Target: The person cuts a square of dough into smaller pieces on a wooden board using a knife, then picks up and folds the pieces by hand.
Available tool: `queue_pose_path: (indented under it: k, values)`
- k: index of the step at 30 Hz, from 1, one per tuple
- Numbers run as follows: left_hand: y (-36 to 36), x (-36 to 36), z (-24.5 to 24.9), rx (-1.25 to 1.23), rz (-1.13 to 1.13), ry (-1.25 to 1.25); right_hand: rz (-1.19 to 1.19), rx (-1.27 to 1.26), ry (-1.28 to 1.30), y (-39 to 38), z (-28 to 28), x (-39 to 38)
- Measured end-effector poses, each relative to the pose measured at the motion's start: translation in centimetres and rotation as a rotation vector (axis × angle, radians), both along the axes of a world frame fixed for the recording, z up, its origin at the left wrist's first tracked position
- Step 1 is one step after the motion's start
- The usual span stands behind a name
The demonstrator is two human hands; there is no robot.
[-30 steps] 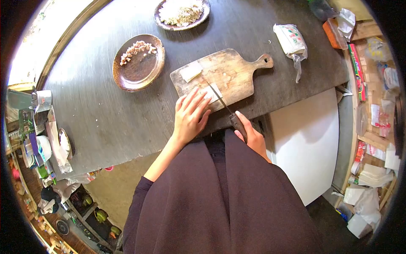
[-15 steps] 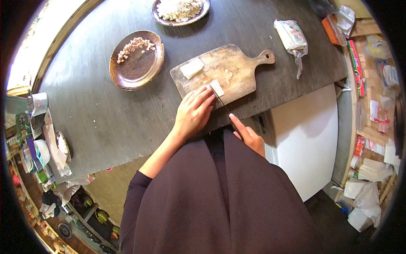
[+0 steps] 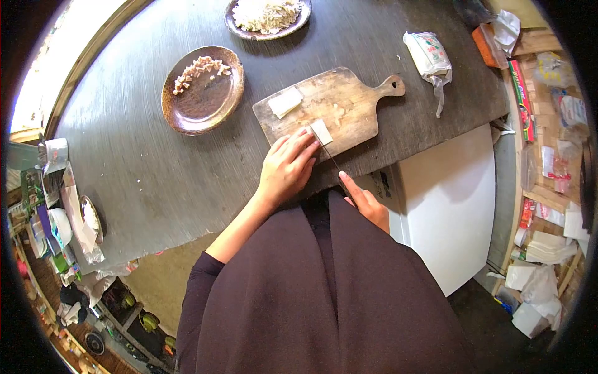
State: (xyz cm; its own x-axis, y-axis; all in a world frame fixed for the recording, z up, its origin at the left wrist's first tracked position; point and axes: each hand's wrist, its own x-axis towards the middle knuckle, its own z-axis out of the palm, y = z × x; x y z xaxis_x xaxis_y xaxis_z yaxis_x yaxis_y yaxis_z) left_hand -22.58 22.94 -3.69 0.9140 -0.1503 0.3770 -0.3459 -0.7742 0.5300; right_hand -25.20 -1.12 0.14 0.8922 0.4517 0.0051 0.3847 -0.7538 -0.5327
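Note:
A wooden cutting board (image 3: 349, 106) lies near the table's front edge, its handle toward the right. My left hand (image 3: 288, 165) rests on the board's lower left, fingers together, pressing at the left end of a small white block (image 3: 322, 132). What lies under those fingertips is hidden. My right hand (image 3: 367, 204) is closed round the handle of a knife (image 3: 331, 157), whose thin blade reaches up along the block beside my left fingertips. Another white piece (image 3: 285, 101) sits at the board's upper left.
A brown plate (image 3: 202, 115) with small diced pieces stands left of the board. Farther back is a plate (image 3: 268, 35) of pale shreds. A white plastic packet (image 3: 428, 56) lies at the right. Shelves with packages line the right side.
The whole view has shifted very slightly. Both hands, the knife and the white block hold nearly the same positions relative to the board.

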Motion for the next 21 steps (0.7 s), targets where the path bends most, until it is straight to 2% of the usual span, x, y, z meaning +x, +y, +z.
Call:
queue_pose_path:
  k: [19, 21]
  values:
    - [0.1, -0.1, -0.3, 0.015, 0.013, 0.019, -0.025, 0.007, 0.051, 0.2, 0.5, -0.3]
    - [0.1, -0.1, -0.4, 0.021, 0.013, 0.022, -0.014, 0.028, -0.001, 0.1, 0.0, -0.4]
